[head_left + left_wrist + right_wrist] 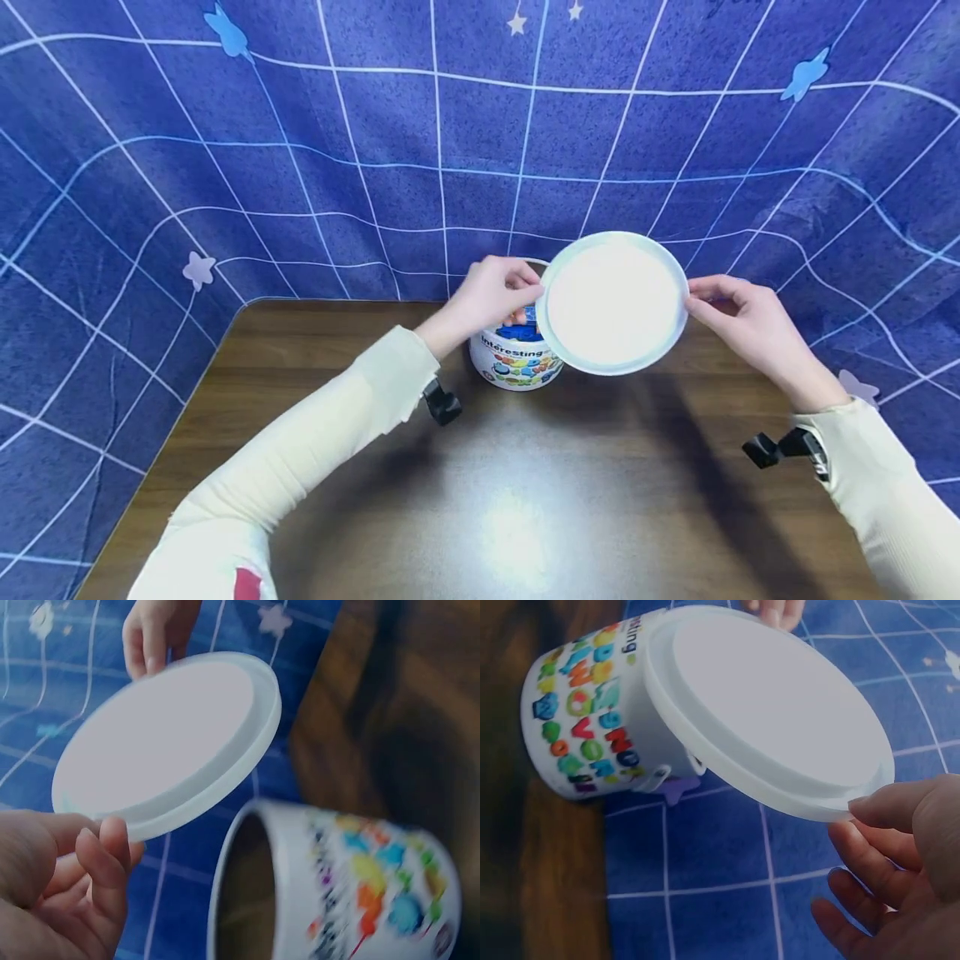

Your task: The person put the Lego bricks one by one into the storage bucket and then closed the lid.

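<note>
A round white lid [615, 304] is held up in front of the blue cloth, its pale flat face toward the head camera. My left hand [491, 292] pinches its left rim between thumb and fingers. On the opposite rim, my right hand [750, 325] grips with the thumb on one side and fingers beneath, as the right wrist view shows. Just left of the lid stands a white bucket [516, 371] printed with colourful shapes and lettering, its top uncovered. Blue contents [520, 332] show inside. The lid and my left hand hide part of its mouth.
The bucket stands near the back edge of a brown wooden table [337, 333]. A blue cloth [390, 117] with white grid lines and stars hangs behind and at both sides. Black camera mounts [442, 402] sit at the wrists.
</note>
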Action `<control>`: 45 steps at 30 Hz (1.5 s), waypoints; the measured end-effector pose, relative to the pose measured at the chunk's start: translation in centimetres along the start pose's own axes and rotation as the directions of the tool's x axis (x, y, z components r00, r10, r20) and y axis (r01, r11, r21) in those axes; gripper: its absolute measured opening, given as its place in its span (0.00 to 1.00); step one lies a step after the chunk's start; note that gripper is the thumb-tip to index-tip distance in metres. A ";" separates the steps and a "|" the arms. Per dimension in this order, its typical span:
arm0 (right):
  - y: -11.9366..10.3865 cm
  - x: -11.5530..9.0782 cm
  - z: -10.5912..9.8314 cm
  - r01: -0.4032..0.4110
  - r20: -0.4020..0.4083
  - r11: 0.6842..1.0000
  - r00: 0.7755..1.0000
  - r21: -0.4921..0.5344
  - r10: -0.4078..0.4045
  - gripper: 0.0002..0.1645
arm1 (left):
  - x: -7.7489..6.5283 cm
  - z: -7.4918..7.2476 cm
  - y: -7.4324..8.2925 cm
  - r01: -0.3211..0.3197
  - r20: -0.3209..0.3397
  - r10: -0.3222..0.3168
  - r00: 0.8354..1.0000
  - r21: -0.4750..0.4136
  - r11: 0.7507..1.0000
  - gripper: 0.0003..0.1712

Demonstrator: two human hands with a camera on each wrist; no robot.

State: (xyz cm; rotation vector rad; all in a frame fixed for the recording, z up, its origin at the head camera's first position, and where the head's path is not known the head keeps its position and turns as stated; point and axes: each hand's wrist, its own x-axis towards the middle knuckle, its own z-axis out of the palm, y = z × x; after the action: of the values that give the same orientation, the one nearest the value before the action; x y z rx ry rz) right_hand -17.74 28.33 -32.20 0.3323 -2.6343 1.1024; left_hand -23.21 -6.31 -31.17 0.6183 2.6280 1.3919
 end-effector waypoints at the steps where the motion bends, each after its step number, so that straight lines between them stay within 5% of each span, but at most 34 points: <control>1: -0.4 0.4 0.2 0.007 -0.004 1.000 1.000 -0.004 -0.007 0.16 | 0.3 -0.6 -0.2 0.000 -0.005 0.000 1.000 -0.001 1.000 0.09; 16: -4.5 5.7 4.2 0.147 -0.001 0.988 0.989 -0.037 -0.147 0.14 | 2.3 -6.6 -4.5 -0.106 -0.126 0.120 0.985 0.116 0.988 0.12; 23: -4.7 6.8 6.1 0.309 -0.025 0.950 0.950 -0.055 -0.310 0.11 | 2.1 -7.7 -6.2 -0.117 -0.150 0.146 0.978 0.185 0.976 0.13; 28: -4.3 7.3 7.2 0.398 -0.022 0.913 0.916 -0.091 -0.401 0.10 | 1.6 -7.9 -7.3 -0.143 -0.193 0.195 0.961 0.254 0.957 0.14; 35: -3.2 8.0 8.3 0.511 -0.009 0.838 0.853 -0.192 -0.522 0.10 | 1.1 -7.2 -8.2 -0.188 -0.264 0.293 0.919 0.361 0.913 0.15; 45: -1.0 8.0 10.0 0.605 -0.037 0.749 0.771 -0.271 -0.636 0.11 | 0.1 -5.4 -10.1 -0.194 -0.236 0.322 0.917 0.443 0.875 0.17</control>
State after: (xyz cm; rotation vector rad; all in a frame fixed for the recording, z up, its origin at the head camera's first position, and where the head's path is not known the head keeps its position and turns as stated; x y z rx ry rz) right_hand -26.47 19.60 -35.65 0.9672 -2.2252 0.5410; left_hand -27.85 -15.43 -36.28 0.9021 3.2328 1.0526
